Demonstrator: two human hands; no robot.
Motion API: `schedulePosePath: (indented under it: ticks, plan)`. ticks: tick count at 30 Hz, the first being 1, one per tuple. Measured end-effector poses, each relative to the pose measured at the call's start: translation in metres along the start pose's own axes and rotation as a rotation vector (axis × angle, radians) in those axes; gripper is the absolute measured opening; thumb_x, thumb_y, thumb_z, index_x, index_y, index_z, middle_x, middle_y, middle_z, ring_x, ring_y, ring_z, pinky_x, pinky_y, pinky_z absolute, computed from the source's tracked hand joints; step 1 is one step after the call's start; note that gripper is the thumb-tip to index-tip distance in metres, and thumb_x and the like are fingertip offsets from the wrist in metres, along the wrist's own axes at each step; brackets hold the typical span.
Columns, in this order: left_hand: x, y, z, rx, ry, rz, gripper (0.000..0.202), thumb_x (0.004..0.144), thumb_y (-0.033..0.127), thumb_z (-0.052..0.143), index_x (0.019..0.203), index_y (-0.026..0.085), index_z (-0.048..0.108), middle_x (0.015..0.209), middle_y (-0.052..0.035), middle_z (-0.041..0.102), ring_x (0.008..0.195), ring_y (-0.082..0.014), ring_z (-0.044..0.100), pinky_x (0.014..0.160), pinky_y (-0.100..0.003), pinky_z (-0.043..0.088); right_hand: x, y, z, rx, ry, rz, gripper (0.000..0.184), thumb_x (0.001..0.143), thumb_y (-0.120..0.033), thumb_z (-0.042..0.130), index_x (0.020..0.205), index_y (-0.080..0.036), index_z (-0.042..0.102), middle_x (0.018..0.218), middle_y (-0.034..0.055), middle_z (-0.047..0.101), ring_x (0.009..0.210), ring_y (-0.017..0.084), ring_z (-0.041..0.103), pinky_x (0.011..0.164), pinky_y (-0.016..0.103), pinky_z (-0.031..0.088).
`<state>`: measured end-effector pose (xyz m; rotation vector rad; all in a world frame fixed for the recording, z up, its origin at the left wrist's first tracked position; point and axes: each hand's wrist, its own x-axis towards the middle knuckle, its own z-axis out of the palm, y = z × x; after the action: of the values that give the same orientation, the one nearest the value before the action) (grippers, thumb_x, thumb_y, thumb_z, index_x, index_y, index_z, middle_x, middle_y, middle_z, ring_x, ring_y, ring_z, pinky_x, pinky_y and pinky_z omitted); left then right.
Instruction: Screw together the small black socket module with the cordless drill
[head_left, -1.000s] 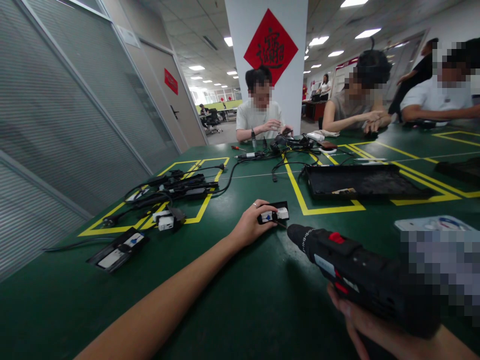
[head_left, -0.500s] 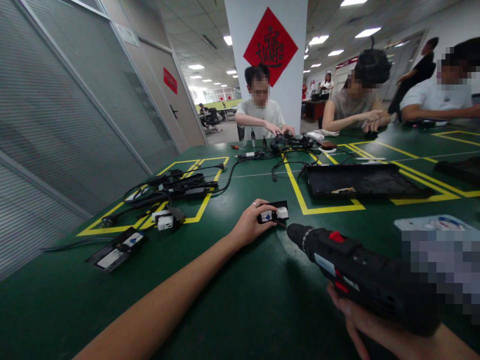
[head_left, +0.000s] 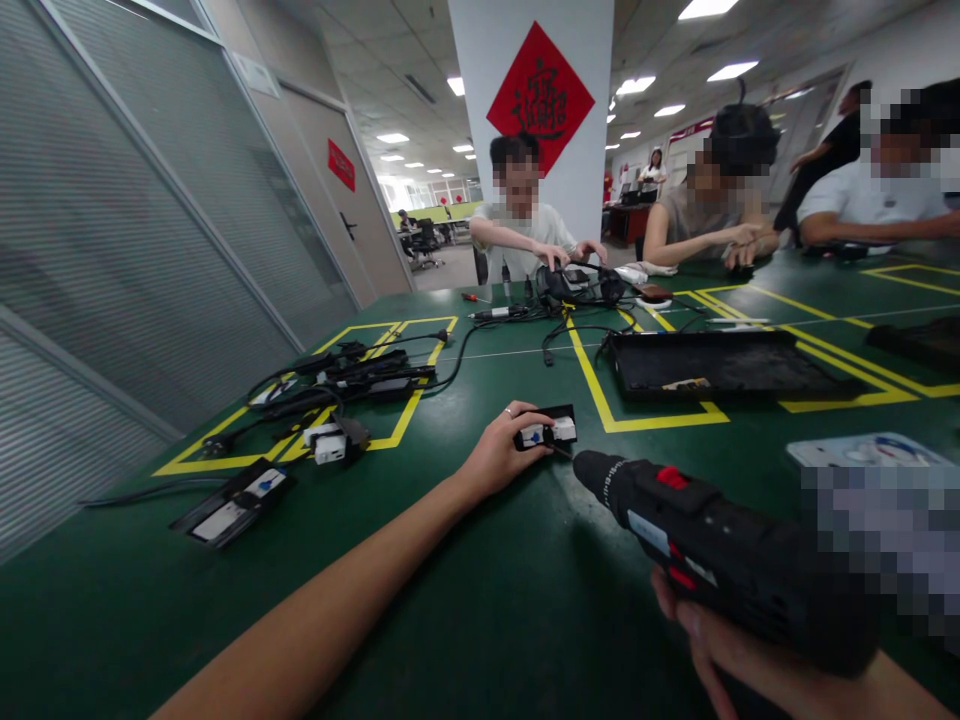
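My left hand (head_left: 504, 447) grips a small black plate with white and blue socket parts (head_left: 562, 428) against the green table, thumb near its front edge and fingers over its top. In my right hand (head_left: 739, 640) is a black cordless drill (head_left: 720, 545) with red switches, fingers wrapped round its handle. The drill points left, and its thin bit (head_left: 559, 453) reaches the near edge of the plate beside my thumb; whether it sits in a screw I cannot tell. A similar black plate with white and blue parts (head_left: 234, 503) lies to the left.
Tangled black cables (head_left: 352, 375) and a white block (head_left: 328, 442) lie at left. A black tray (head_left: 727, 362) stands beyond the drill, and a light blue phone-like object (head_left: 862, 450) lies at right. A co-worker across the table handles a black headset (head_left: 562, 285); others sit at right.
My hands, the drill and the plate have stayed almost still. Across the table, the co-worker's hands have risen and moved apart around the black headset, which now stands higher.
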<state>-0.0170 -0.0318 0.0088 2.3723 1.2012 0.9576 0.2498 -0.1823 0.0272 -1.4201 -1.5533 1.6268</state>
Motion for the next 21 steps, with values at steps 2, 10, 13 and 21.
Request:
schedulePosePath:
  ticks: [2,10,13,21]
  plan:
    - [0.000,0.001,0.000,0.003,-0.001,-0.005,0.033,0.074,0.022,0.068,0.107,0.025,0.061,0.116,-0.0050,0.050,0.109,-0.0210,0.052,0.095,-0.037,0.043,0.000,0.000,0.001,0.003,-0.010,0.051,0.030,0.076,-0.047,0.059,0.090,-0.020,0.059,0.058,-0.0015,0.064,0.040,0.011,0.057,0.048,0.024,0.048]
    - [0.000,-0.001,0.002,0.023,0.013,-0.001,0.035,0.073,0.022,0.070,0.106,0.025,0.060,0.115,-0.0047,0.051,0.107,-0.0200,0.053,0.094,-0.035,0.043,0.003,-0.009,0.000,0.092,-0.069,-0.001,0.025,0.076,-0.043,0.060,0.086,-0.021,0.061,0.056,-0.0029,0.066,0.035,0.010,0.059,0.043,0.021,0.044]
    - [0.000,-0.001,0.003,0.040,0.019,-0.002,0.035,0.073,0.022,0.069,0.106,0.026,0.060,0.115,-0.0043,0.050,0.106,-0.0197,0.053,0.094,-0.035,0.044,0.002,-0.003,0.000,0.010,-0.028,-0.025,0.025,0.079,-0.045,0.057,0.085,-0.021,0.062,0.046,-0.0045,0.060,0.038,0.014,0.062,0.052,0.026,0.050]
    - [-0.001,0.000,0.003,0.060,0.032,0.032,0.034,0.074,0.022,0.069,0.106,0.026,0.059,0.117,-0.0043,0.048,0.110,-0.0197,0.051,0.096,-0.035,0.043,0.006,0.015,0.002,-0.021,-0.027,0.026,0.023,0.080,-0.040,0.051,0.083,-0.020,0.062,0.039,-0.0034,0.058,0.052,0.021,0.068,0.073,0.038,0.056]
